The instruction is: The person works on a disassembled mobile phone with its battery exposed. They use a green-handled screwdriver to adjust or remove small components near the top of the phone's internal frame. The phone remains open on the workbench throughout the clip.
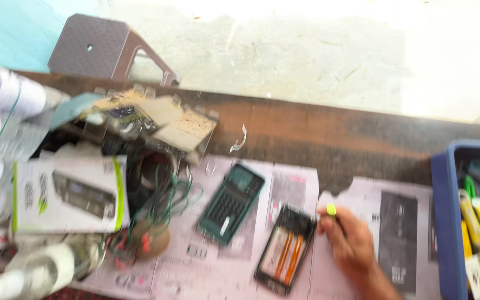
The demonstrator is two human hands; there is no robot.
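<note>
Head view: blurred workbench.
Right hand: gripping green-tipped tool, just beside opened phone.
Left hand: out of sight.

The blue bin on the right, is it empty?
No, the blue bin holds several yellow and green tools packed together inside it.

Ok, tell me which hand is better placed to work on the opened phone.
Right. The right hand holds a green-tipped tool right beside the opened phone; the left hand is out of view.

Wooden bench (newspaper-covered)
</note>
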